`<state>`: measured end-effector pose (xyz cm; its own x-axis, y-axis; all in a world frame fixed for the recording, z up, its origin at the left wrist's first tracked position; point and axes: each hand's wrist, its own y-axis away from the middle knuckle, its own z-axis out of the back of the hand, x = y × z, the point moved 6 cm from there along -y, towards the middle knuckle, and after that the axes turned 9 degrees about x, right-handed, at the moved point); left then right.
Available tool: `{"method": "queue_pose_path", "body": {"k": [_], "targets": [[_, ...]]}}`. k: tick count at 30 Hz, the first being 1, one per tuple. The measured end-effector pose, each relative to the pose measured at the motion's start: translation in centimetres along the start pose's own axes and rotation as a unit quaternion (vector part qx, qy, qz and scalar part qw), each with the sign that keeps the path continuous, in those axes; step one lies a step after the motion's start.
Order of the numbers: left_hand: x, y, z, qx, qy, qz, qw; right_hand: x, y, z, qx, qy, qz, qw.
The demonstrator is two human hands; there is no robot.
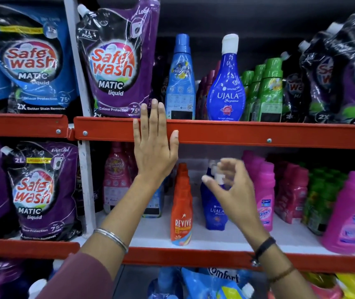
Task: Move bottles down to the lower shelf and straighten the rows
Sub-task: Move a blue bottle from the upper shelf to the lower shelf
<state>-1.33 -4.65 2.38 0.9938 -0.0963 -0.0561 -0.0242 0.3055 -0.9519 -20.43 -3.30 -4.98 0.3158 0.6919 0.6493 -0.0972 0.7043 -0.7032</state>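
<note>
My left hand (154, 145) lies flat and open against the orange front rail of the upper shelf (258, 134), fingertips reaching above its edge. My right hand (230, 190), blurred, curls its thumb and fingers around the white cap of a blue Ujala bottle (212, 212) standing on the white lower shelf (226, 238). An orange Revive bottle (182, 208) stands just left of it. On the upper shelf stand a light-blue bottle (180, 83) and a second blue Ujala bottle (226, 89) with a white cap.
Green bottles (269, 91) and dark Safewash pouches (334, 72) fill the upper right. A purple Safewash pouch (116, 61) stands upper left beside a white upright (85, 180). Pink Vanish bottles (267, 190) and a large pink bottle (349, 214) crowd the lower right.
</note>
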Motion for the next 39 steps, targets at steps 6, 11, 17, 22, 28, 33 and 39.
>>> {"method": "queue_pose_path", "body": {"k": [6, 11, 17, 22, 28, 33, 39], "targets": [[-4.5, -0.3, -0.8, 0.015, 0.003, -0.032, 0.999, 6.6, -4.5, 6.4, -0.108, 0.025, 0.123, 0.986], [-6.5, -0.5, -1.5, 0.011, -0.001, -0.029, 1.0, 8.7, -9.9, 8.0, -0.113, 0.097, 0.128, 0.981], [-6.4, -0.5, -1.7, -0.001, -0.012, -0.049, 0.999, 9.0, -14.4, 6.6, 0.017, 0.137, 0.06, 0.989], [-6.4, -0.6, -1.7, -0.007, -0.012, -0.048, 0.999, 8.3, -15.1, 7.2, 0.001, 0.071, 0.043, 0.997], [-6.3, -0.5, -1.8, -0.005, -0.019, -0.049, 0.999, 9.3, -12.1, 9.3, -0.117, -0.011, 0.107, 0.987], [-6.4, -0.5, -1.8, -0.004, -0.016, -0.052, 0.998, 9.8, -9.6, 11.8, -0.149, -0.025, 0.116, 0.982], [-6.4, -0.5, -1.6, -0.012, -0.014, -0.058, 0.998, 6.6, -5.7, 11.1, -0.059, -0.059, 0.094, 0.992]]}}
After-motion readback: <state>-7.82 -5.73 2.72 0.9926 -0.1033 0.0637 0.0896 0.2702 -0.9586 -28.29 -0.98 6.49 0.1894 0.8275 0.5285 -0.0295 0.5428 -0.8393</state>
